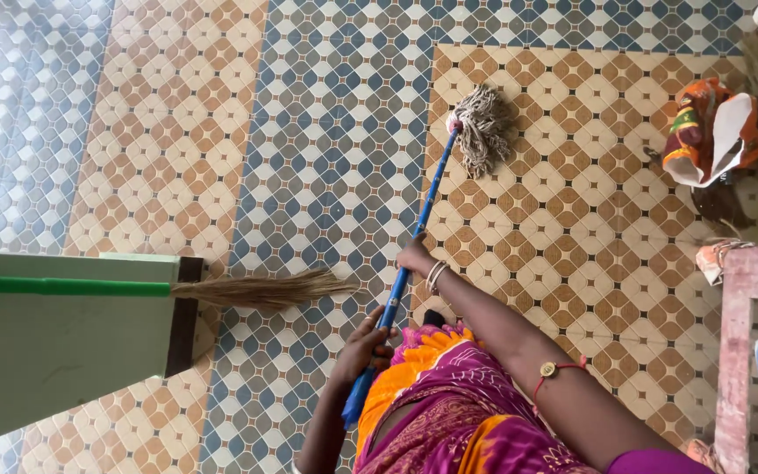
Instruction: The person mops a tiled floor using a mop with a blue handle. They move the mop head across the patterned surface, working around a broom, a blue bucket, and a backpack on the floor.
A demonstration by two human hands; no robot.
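1. A mop (423,211) with a blue handle is held in both hands; its pale string head (482,127) lies on the brown-and-cream patterned part of the tiled floor (335,114), just inside the edge where that patch meets the blue-and-white band.
2. The right hand (414,256) is wrapped shut around the middle of the handle, bangles at the wrist; the left hand (364,344) is closed around the handle lower down, near its end, beside the bright pink and orange garment (449,386).
3. For a good stroke, the strings are best kept flat and spread against the tiles, the handle held at a low slant, and the hands kept well apart as they are, so that pressure is carried evenly to the head.
4. A broom (261,290) with a green handle rests along a pale green board (54,351) near the left edge of the floor, its bristles pointing toward the mop handle.
5. Near the right edge, an orange and white bag (712,132) and a pink stand (747,333) are seen, well apart from the mop head.
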